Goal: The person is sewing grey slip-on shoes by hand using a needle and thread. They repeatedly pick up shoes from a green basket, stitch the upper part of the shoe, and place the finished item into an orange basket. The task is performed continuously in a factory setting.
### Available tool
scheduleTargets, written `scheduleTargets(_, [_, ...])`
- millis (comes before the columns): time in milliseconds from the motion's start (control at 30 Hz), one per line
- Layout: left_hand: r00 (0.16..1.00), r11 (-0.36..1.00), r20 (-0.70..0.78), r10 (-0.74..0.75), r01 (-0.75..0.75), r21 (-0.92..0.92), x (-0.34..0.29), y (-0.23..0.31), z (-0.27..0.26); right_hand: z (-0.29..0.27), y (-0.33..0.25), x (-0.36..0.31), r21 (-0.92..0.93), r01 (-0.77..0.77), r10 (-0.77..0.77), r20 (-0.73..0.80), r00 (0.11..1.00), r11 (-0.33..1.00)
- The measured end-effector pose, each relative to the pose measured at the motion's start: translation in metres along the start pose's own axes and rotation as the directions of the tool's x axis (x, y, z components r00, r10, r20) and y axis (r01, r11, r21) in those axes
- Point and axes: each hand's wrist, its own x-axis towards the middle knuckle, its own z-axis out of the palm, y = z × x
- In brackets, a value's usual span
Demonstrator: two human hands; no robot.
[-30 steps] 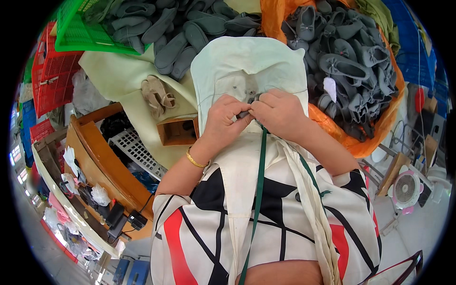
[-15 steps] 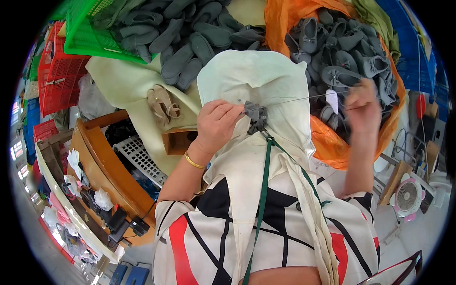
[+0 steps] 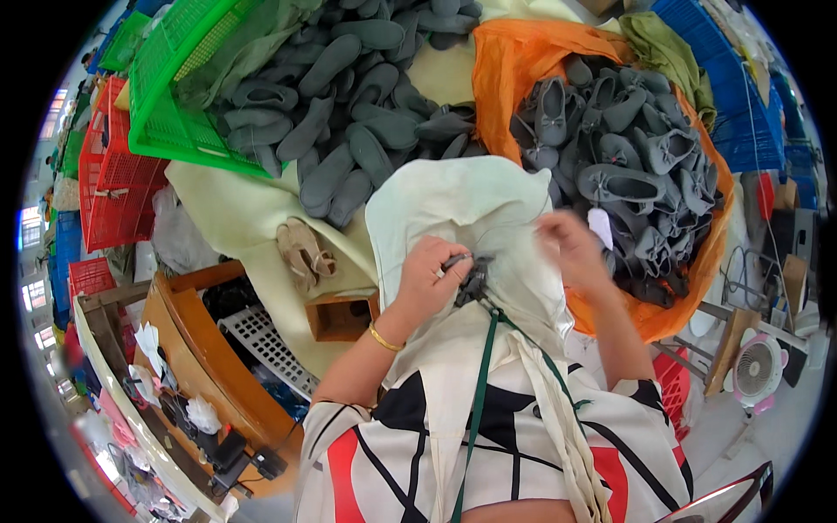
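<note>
Over my lap, my left hand (image 3: 433,272) pinches a small dark grey fabric piece (image 3: 455,261). More grey fabric pieces (image 3: 473,283) lie bunched just below those fingers, on the cream apron cloth (image 3: 436,196). To the right, my right hand (image 3: 568,248) is raised above the cloth, its fingers blurred by motion but drawn together. A thin dark thread (image 3: 514,228) curves loosely between the grey piece and the right fingertips. Whether a needle is on it I cannot make out. A green cord (image 3: 481,383) hangs down the apron.
An orange sack (image 3: 501,65) at the right holds many grey shoes (image 3: 619,183); more shoes (image 3: 370,152) pile up ahead, beside a green crate (image 3: 157,113). Beige shoes (image 3: 301,253) and a wooden box (image 3: 340,315) are at the left, near a wooden drawer table (image 3: 209,366). A fan (image 3: 757,366) stands right.
My right hand has come in from the far right toward my left hand. The thread, taut before, now hangs slack. My left hand still pinches the grey piece; the whole view has shifted.
</note>
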Motion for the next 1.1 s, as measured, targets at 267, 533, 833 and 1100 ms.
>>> scheduleTargets(267, [0.983,0.98,0.179,-0.048,0.081,-0.182,0.048,-0.008,-0.004,0.035,-0.021,0.048,-0.103,0.012,-0.002,0.101,0.995,0.995])
scheduleTargets(533, [0.97,0.971,0.048,-0.237,0.236,0.026,0.172,-0.108,-0.03,0.036,0.035,0.083,-0.272,-0.104,0.03,-0.264,0.964,0.957])
scheduleTargets(833, [0.898,0.801,0.413,-0.151,-0.134,0.583,0.32,-0.262,0.049,0.031,0.055,0.093,-0.469,-0.035,-0.07,-0.205,0.976,0.882])
scheduleTargets(1100, [0.778,0.648,0.51,-0.367,-0.18,0.74,0.376,-0.368,0.092,0.022,0.064,0.097,-0.371,-0.044,-0.009,-0.141,0.99,0.927])
